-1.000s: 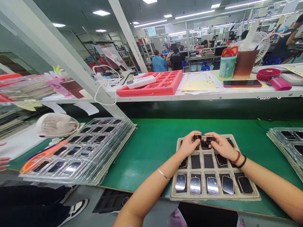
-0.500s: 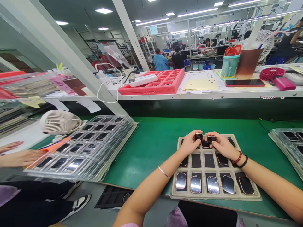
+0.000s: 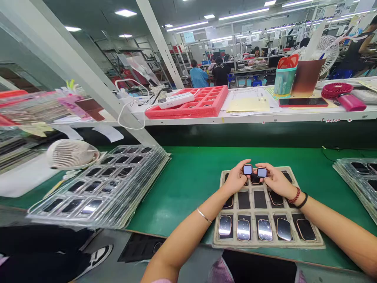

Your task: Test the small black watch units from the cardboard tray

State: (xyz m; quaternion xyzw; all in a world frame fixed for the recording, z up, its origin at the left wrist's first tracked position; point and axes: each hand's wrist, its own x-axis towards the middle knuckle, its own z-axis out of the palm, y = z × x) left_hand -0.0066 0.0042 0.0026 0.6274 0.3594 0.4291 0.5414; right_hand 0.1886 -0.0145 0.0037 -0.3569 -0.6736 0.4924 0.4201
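Note:
My left hand (image 3: 235, 180) grips a small dark watch body (image 3: 247, 169) by its edges, with the screen tilted up and catching the light. My right hand (image 3: 276, 181) holds a second watch body (image 3: 262, 172) beside it in the same way. Both hover over the far rows of a beige compartment tray (image 3: 321, 244) on the green belt (image 3: 191, 181). Several watch bodies (image 3: 264, 230) lie in the tray's near row, and some middle cells are dark and bare.
A stack of clear trays (image 3: 106, 184) with dark parts lies at the left, with a white fan (image 3: 70, 154) behind it. More clear trays (image 3: 357, 177) sit at the right edge. The shelf above carries a red foam tray (image 3: 203, 103), papers, a phone (image 3: 302, 102) and cups.
Both watch bodies have been tilted so their screens face up and reflect light. A co-worker's hand seen at the left half a second ago has left the view.

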